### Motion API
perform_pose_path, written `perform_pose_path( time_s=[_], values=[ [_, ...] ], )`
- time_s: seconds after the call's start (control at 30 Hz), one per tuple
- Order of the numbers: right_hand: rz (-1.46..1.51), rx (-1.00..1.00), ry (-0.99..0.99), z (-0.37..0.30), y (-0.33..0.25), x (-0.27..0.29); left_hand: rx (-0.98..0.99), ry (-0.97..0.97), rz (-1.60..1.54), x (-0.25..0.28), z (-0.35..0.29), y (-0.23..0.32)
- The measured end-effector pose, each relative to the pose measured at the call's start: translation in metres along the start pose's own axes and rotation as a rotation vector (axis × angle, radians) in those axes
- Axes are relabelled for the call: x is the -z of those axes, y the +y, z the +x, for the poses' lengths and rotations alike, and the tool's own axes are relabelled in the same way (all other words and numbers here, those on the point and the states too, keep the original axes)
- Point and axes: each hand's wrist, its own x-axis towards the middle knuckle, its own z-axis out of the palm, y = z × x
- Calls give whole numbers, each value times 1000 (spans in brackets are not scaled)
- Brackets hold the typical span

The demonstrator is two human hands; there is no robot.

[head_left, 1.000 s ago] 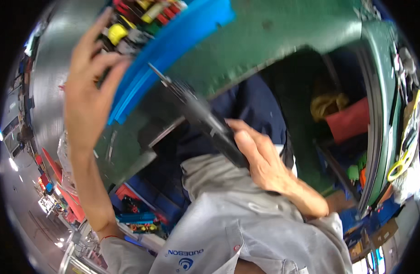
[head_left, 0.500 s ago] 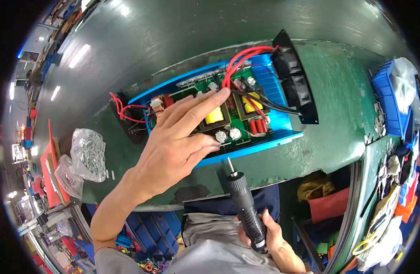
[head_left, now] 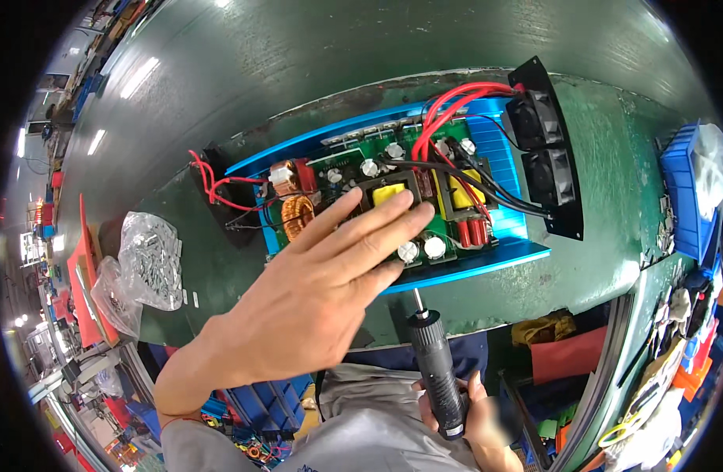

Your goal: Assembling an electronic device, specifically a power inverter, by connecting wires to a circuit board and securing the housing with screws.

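A blue metal housing (head_left: 495, 259) lies on the green workbench with a populated green circuit board (head_left: 353, 153) in it. My left hand (head_left: 318, 283) rests over the board's near side, fingers stretched out and close together, holding nothing. Its fingertips lie by a yellow-wrapped transformer (head_left: 387, 193) and hide part of the board. A copper toroid coil (head_left: 297, 216) shows beside the hand. My right hand (head_left: 481, 417) grips a black electric screwdriver (head_left: 434, 362) upright near my body. The screwdriver's bit points at the housing's near wall; whether it touches I cannot tell.
A black end panel with two fans (head_left: 544, 149) stands at the housing's right, joined by thick red wires (head_left: 456, 98) and black wires. Another dark panel (head_left: 220, 200) sits at the left. Plastic bags of small metal parts (head_left: 150, 263) lie left; a blue bin (head_left: 684, 189) stands right.
My left hand has slid nearer and to the right across the board, uncovering the toroid coil. The housing and fan panel appear farther right and lower in view; the screwdriver has shifted slightly right.
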Motion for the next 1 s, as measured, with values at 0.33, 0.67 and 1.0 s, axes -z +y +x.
perform_pose_path(
  time_s=[0.33, 0.67, 1.0],
  values=[
    [-171, 83, 81, 8, 6, 1, -64, 180, 38, -27, -7, -9],
    [-426, 445, 481, -16, 24, 24, 404, 782, 262, -27, -102, -10],
    [-738, 321, 393, -7, 19, 10, 1111, 690, 544, -55, -231, -47]
  ],
)
